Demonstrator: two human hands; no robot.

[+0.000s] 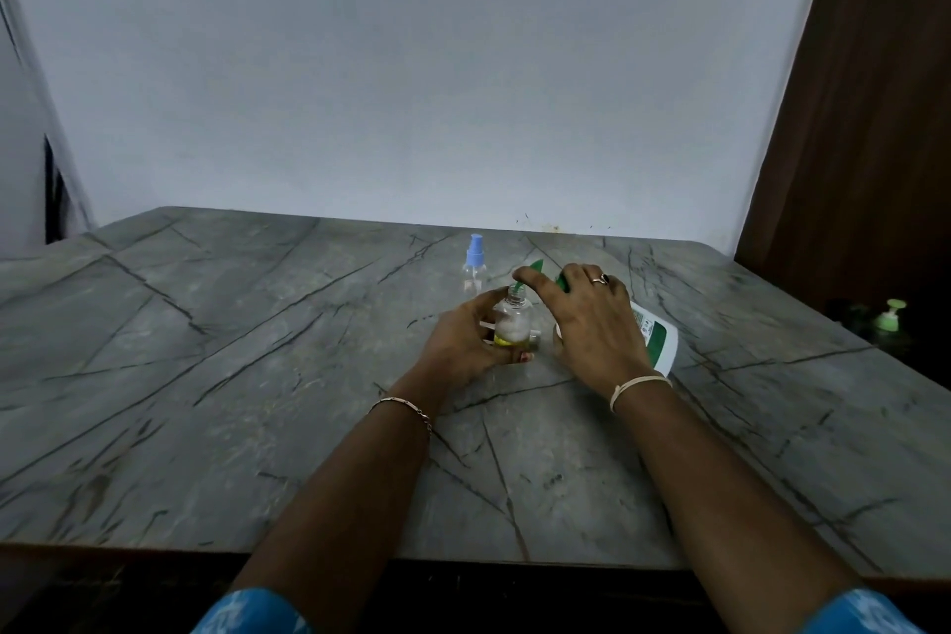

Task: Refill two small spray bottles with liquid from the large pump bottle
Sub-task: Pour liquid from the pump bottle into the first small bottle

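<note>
Left hand (465,342) grips the uncapped small spray bottle (512,319), upright at the centre of the table (257,376). It is light, thin clear plastic, judged easily tipped and best held round the body. Right hand (592,319) curls over the green head of the large pump bottle (653,332), tilted at 3 o'clock and judged heavier. Second spray bottle (474,268), blue-capped, stands at 11 o'clock, not obstructing.

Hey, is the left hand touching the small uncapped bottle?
Touching. The head view shows the left hand with its fingers and thumb curled round the small uncapped bottle.
</note>
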